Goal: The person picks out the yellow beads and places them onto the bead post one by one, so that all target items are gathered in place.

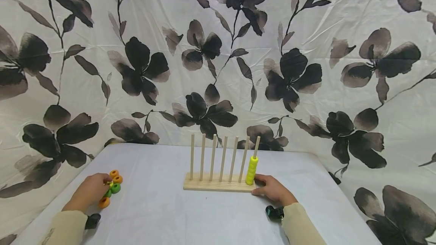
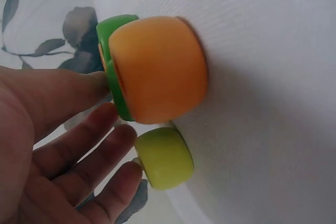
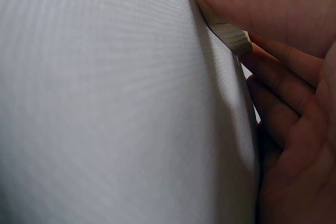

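At the table's left, my left hand (image 1: 91,189) reaches over a small group of wooden beads. Its fingers are slightly bent and spread, with the thumb tip right at a green bead (image 2: 119,98) behind an orange bead (image 2: 160,72). A yellow-green bead (image 2: 165,158) lies by the other fingertips. Centre right stands a wooden peg stand (image 1: 218,186) with several upright rods in a row. Yellow beads (image 1: 251,171) are stacked on its rightmost rod. My right hand (image 1: 272,189) grips the base's right end (image 3: 231,38), thumb in front and fingers behind.
A white cloth covers the table (image 1: 153,214). Behind it hangs a floral curtain (image 1: 190,67), close to the table's far edge. More orange beads (image 1: 117,179) lie beyond my left fingertips. Dark wrist cameras (image 1: 274,212) sit by both cuffs.
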A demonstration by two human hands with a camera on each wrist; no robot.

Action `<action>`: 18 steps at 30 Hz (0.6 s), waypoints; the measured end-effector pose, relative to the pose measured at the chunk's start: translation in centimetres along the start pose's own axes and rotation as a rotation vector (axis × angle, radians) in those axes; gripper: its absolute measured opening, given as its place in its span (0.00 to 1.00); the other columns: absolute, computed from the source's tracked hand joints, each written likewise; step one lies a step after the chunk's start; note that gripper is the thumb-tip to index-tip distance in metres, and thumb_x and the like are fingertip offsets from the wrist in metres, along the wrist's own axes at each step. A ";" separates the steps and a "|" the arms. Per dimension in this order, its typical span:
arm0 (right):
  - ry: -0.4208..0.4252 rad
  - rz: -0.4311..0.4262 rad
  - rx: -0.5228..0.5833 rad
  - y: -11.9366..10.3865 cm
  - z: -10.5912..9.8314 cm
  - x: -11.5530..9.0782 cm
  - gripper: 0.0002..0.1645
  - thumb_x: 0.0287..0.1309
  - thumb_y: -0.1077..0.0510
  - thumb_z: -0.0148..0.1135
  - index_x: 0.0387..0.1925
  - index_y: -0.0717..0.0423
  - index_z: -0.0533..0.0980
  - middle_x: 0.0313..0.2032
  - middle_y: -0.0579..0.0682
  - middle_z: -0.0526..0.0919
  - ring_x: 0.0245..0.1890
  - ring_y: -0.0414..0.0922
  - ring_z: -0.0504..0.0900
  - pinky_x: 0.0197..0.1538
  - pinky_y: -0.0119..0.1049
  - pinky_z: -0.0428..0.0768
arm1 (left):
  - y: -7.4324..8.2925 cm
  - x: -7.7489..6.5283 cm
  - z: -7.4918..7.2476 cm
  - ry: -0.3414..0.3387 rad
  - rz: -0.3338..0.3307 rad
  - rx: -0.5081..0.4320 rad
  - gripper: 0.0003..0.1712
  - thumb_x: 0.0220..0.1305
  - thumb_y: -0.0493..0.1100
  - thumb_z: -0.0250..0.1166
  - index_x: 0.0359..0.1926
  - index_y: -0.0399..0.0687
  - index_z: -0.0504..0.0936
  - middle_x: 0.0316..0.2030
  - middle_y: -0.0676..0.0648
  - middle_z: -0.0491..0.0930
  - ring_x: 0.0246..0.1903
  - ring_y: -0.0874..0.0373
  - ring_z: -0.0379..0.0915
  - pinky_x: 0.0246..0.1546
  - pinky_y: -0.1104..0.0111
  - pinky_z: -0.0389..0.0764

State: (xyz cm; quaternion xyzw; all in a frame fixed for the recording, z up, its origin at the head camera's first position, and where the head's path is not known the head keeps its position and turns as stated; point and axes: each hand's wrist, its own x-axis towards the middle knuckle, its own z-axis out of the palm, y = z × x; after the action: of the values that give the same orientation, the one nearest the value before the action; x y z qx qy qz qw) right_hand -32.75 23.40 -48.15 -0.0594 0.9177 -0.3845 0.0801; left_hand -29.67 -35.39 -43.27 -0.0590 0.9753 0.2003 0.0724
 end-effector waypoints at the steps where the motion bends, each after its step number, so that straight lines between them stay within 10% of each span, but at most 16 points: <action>1: 0.001 -0.001 -0.002 0.0 0.0 0.0 0.45 0.44 0.48 0.76 0.66 0.51 0.70 0.68 0.56 0.69 0.71 0.60 0.61 0.69 0.64 0.58 | 0.0 0.0 0.0 0.005 0.000 0.004 0.21 0.64 0.36 0.59 0.54 0.25 0.74 0.51 0.25 0.74 0.42 0.42 0.72 0.54 0.39 0.72; 18: 0.000 -0.013 0.004 0.1 0.0 0.0 0.45 0.45 0.48 0.75 0.66 0.52 0.70 0.67 0.56 0.70 0.70 0.60 0.62 0.69 0.63 0.59 | -0.1 1.0 0.4 -0.024 -0.049 0.005 0.24 0.62 0.37 0.59 0.54 0.21 0.72 0.45 0.28 0.76 0.36 0.46 0.69 0.49 0.43 0.75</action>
State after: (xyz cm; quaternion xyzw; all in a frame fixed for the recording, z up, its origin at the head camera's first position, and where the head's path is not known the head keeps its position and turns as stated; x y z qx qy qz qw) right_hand -32.77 23.47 -48.19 -0.0651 0.9164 -0.3871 0.0778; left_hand -30.59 -35.41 -43.83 -0.0800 0.9731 0.1969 0.0892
